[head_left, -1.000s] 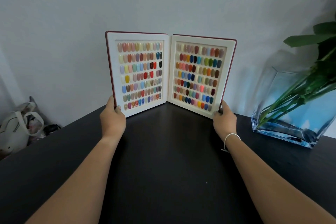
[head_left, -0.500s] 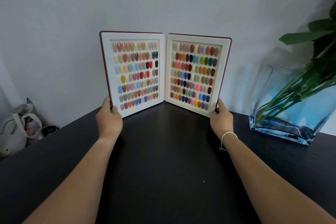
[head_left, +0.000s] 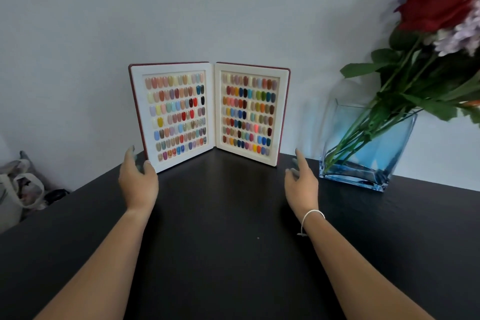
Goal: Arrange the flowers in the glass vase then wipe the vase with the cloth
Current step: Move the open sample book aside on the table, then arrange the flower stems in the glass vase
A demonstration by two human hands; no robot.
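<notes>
Both hands, left (head_left: 139, 184) and right (head_left: 302, 184), empty, each grip loosely spread. Glass vase (head_left: 363, 148) right on tabletop (head_left: 233, 241), flowers (head_left: 439, 5) leaning. Looks heavy, slick, breakable; hold by flat sides, low.

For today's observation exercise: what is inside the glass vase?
Inside the glass vase are green flower stems, leaning right, with water low down. The blooms stand above the rim. No cloth is in view.

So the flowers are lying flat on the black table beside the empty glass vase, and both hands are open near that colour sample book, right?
Not quite. The head view shows the flowers standing in the glass vase, stems in it, not lying on the black table. The rest holds: the left hand and right hand are open near the colour sample book.
</notes>
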